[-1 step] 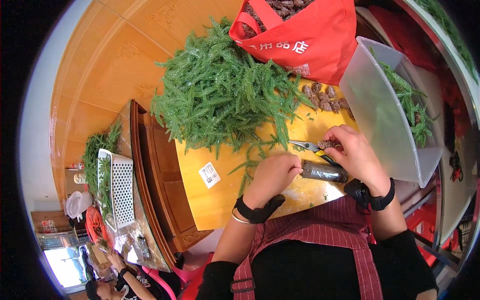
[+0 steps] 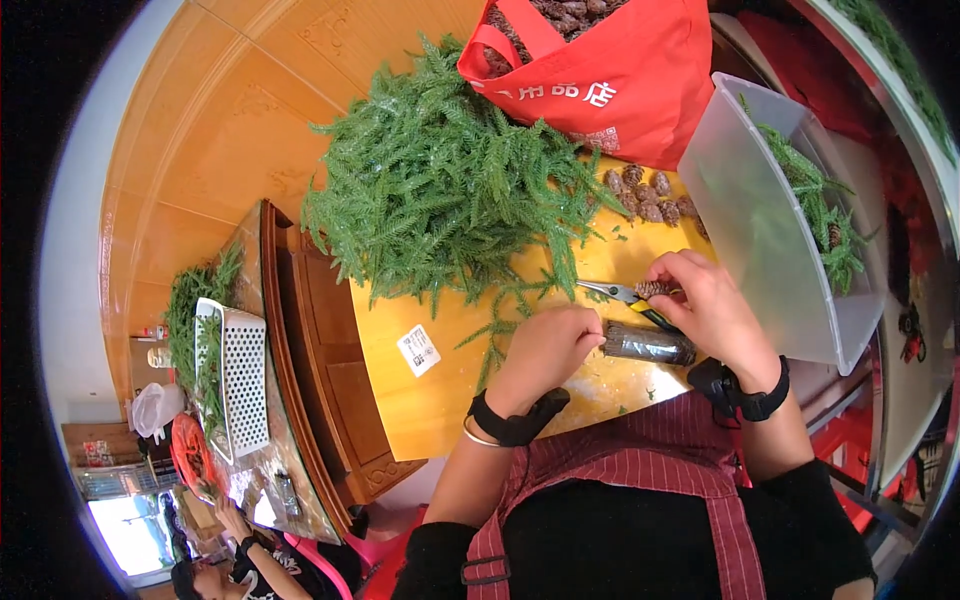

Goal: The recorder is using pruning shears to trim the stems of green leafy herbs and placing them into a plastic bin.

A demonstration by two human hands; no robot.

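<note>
My right hand (image 2: 715, 305) pinches a small brown pine cone (image 2: 651, 288) between thumb and fingers. Pliers (image 2: 621, 292) with yellow and black handles lie beside and partly under that hand, jaws toward the greenery. To the left, my left hand (image 2: 552, 345) is closed with its fingertips pressed together; what they hold, if anything, is too small to make out. Just by its fingertips, a dark bundle of thin sticks or wires in a shiny clear wrap (image 2: 650, 344) lies on the yellow table (image 2: 400, 410). A green artificial fir sprig (image 2: 496, 328) rests left of the pliers.
A big heap of green fir sprigs (image 2: 430, 180) covers the far left. Loose pine cones (image 2: 650, 208) lie before a red bag (image 2: 610, 80) of cones. At right stands a translucent bin (image 2: 765, 230) with sprigs. Far left, another person's arm (image 2: 270, 565) shows near a white basket (image 2: 243, 385).
</note>
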